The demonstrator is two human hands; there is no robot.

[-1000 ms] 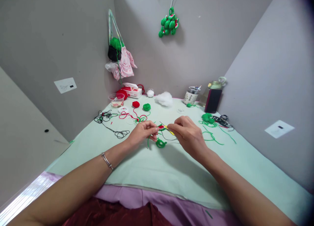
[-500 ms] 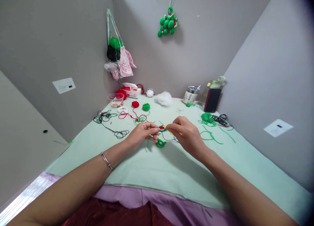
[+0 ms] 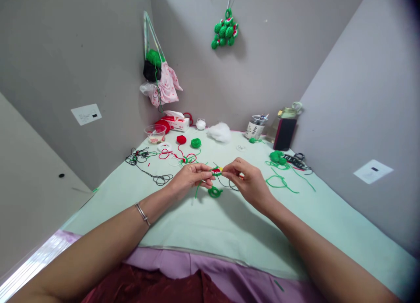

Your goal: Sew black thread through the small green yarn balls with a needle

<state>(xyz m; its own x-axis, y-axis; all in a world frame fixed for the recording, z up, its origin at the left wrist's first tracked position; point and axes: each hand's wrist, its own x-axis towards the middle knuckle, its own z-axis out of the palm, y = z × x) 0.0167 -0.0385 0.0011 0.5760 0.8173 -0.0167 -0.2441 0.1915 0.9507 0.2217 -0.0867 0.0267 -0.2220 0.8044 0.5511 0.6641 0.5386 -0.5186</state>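
My left hand pinches a small crochet piece in red, white and green, held just above the table. A green yarn tail hangs below those fingers. At the piece's right edge, the thumb and forefinger of my right hand are closed together on it; whether a needle or thread is also between them is too small to tell. Just below the piece, a green crochet ring lies on the cloth. Behind the right fingers shows a bit of something yellow, mostly hidden. A dark thread loops beneath the right hand.
Red and green yarn balls, white stuffing and a tissue box stand toward the back. Tangled black cord lies left. Green yarn, a pen tin and a phone are at right.
My right hand has shifted slightly, its fingertips lowering to the piece's right edge. My left hand keeps its hold in nearly the same place.
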